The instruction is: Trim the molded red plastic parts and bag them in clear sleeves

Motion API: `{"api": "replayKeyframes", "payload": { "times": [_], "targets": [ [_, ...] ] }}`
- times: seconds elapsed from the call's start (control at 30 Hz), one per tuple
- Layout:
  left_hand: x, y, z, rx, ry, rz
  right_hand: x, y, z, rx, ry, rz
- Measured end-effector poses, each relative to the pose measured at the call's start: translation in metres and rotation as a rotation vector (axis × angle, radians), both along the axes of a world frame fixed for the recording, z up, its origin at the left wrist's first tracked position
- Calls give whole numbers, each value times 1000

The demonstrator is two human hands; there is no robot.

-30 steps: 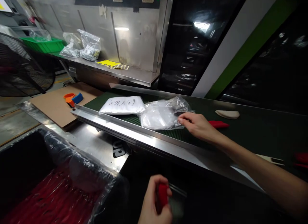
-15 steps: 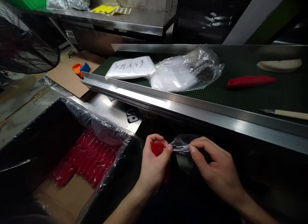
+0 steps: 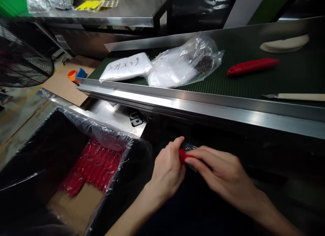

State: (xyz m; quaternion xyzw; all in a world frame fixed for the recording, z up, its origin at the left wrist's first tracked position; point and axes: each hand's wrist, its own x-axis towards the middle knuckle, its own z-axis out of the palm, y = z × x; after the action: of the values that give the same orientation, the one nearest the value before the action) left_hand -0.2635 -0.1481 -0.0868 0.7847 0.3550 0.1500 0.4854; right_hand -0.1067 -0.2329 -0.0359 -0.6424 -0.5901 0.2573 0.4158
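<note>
My left hand (image 3: 167, 171) is closed around a small red piece (image 3: 182, 156), of which only the tip shows between both hands. My right hand (image 3: 220, 173) is closed over the same spot, its fingers pinching a thin clear plastic bag (image 3: 189, 148) against the red piece. Both hands meet in front of the steel rail (image 3: 203, 105) of the green conveyor belt (image 3: 254, 80). On the belt lie a red handle (image 3: 252, 66), a heap of clear bags (image 3: 182, 62) and a white packet with handwriting (image 3: 125, 67).
A plastic-lined box (image 3: 76, 161) at lower left holds several red pieces. A pale curved part (image 3: 284, 44) and a knife with a pale handle (image 3: 297, 97) lie on the belt at right. Cardboard with orange and blue items (image 3: 76, 74), a fan (image 3: 22, 63) and a steel bench (image 3: 101, 13) stand at left.
My right hand left the bags on the belt and came down to my left hand with a clear bag. Both hands have now closed together over the red piece.
</note>
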Motion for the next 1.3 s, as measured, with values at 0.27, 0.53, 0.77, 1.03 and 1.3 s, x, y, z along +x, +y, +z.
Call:
{"api": "replayKeyframes", "payload": {
  "times": [0.27,0.53,0.77,1.03,1.3],
  "targets": [
    [5,29,-3,-415,-30,267,14,-62,-1,-46,-155,-564],
    [8,24,2,-639,-142,380,-10,-53,5,310,-482,-210],
    [4,15,10,-564,-179,327,-12,-49,-11,385,-559,-83],
    [-4,9,10,-247,-151,191,-6,-54,-33,281,-764,165],
    [-2,-24,-10,-142,-184,387,-45,-33,-43,181,-124,-545]
  ]
}}
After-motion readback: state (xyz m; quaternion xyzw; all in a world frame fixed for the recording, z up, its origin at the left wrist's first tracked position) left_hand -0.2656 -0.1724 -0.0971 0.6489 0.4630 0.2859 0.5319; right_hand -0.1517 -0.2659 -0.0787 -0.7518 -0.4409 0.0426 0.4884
